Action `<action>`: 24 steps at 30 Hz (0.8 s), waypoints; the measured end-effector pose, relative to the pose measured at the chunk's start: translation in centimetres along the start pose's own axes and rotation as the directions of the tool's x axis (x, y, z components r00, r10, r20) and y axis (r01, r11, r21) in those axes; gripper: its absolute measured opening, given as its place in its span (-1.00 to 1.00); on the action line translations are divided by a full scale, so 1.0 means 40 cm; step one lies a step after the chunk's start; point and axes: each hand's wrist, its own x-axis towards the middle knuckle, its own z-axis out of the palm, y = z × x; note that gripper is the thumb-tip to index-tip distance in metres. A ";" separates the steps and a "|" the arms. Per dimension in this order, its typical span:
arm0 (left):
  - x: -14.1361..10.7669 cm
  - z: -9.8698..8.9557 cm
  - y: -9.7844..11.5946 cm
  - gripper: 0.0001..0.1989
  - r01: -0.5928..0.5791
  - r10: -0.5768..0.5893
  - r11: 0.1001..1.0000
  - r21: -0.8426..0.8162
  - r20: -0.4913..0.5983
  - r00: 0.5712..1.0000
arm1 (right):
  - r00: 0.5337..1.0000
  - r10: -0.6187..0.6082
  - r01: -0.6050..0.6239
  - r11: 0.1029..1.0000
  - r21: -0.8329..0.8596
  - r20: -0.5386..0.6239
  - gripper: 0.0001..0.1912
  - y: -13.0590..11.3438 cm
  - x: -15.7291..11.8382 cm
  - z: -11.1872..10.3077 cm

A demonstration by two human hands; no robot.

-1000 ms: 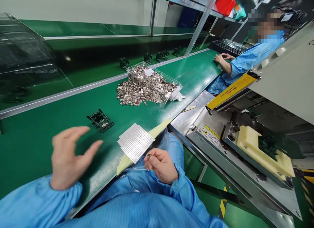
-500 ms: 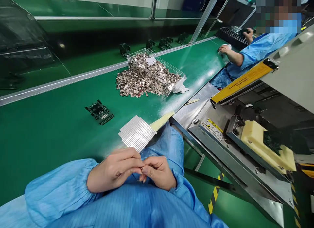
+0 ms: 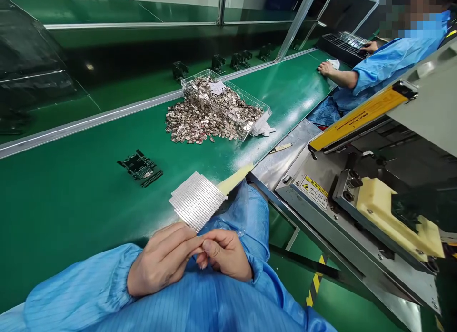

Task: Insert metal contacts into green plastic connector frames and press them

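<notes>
My left hand and my right hand meet at the fingertips above my lap, close to the table edge. Both are closed in a pinch, and whatever lies between the fingers is hidden. Just beyond them is a stack of silver sheets marked with a fine grid, with a pale yellow strip sticking out behind it. A dark green part lies on the green table to the left. Farther back, many small metal pieces are heaped in and around a tilted clear tray.
On the right stands a machine with a yellow bar and a cream fixture. A knife lies on the metal ledge. Beyond, a person in blue rests a hand on the table near a black rack.
My hands have come slightly lower, still together; the small piece glimpsed between the fingertips is now hidden. The view has shifted a little. The other person's far hand has moved down at the rack.
</notes>
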 end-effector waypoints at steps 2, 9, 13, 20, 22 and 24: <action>-0.006 0.006 -0.005 -0.81 0.002 -0.001 1.000 0.027 -0.025 1.000 | 0.999 0.006 -0.005 0.999 0.037 -0.032 -0.62 0.007 0.006 0.002; 0.001 0.022 -0.019 -0.84 -0.005 0.024 0.989 0.147 -0.132 0.991 | 0.974 -0.023 0.065 0.981 0.183 -0.227 -0.61 0.018 0.025 0.047; 0.002 0.030 -0.021 -0.88 -0.005 0.025 0.989 0.151 -0.131 0.991 | 0.911 -0.135 0.228 0.952 0.204 -0.389 -0.63 -0.002 0.029 0.054; -0.009 0.016 -0.048 -0.88 0.167 -0.154 0.981 0.095 -0.131 0.979 | 0.806 -0.050 0.151 0.981 0.124 -0.590 -0.52 0.024 0.027 -0.031; -0.009 0.014 -0.055 -0.86 0.218 -0.206 0.973 0.076 -0.142 0.968 | 0.806 -0.004 0.146 0.971 0.192 -0.592 -0.51 0.037 0.032 -0.039; -0.006 0.014 -0.058 -0.85 0.244 -0.234 0.968 0.053 -0.147 0.961 | 0.803 0.015 0.161 0.957 0.240 -0.596 -0.51 0.042 0.039 -0.036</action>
